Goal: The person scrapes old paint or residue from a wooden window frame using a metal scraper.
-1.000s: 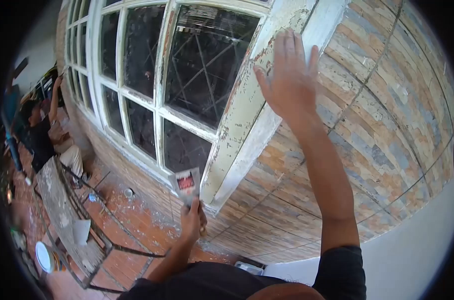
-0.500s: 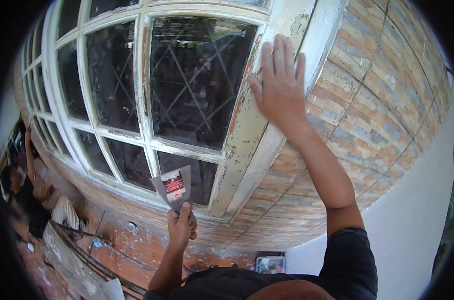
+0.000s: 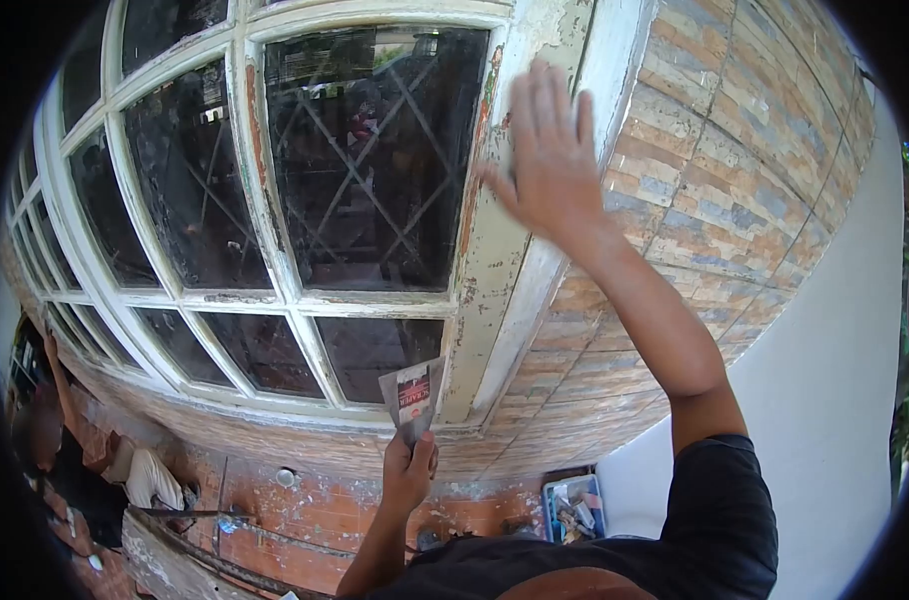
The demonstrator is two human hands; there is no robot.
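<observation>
My left hand [image 3: 407, 480] is wrapped around the handle of a scraper [image 3: 414, 397], held upright with its wide blade up and a red and white label on it. The blade overlaps the lower window pane near its right corner. Higher up, my right hand [image 3: 555, 165] is open with fingers spread, slightly smeared by motion, over the outer upright of the white window frame [image 3: 485, 290]. Paint on that upright is chipped and flaking, with reddish patches along the glass edge. Behind the panes [image 3: 370, 160] crossed bars show.
Stone-patterned tiles [image 3: 715, 190] cover the wall to the right, beside a plain white wall [image 3: 775, 370]. Paint flakes litter the red tiled floor [image 3: 345, 515]. A blue bin of items [image 3: 575, 510] stands below, a worn plank [image 3: 165, 560] lies lower left, and another person [image 3: 85, 480] sits at far left.
The view has shifted, showing more floor. My left hand has brought the scraper rightward, closer to the frame's outer upright. My right hand, flat on the upright before, now shows motion blur there.
</observation>
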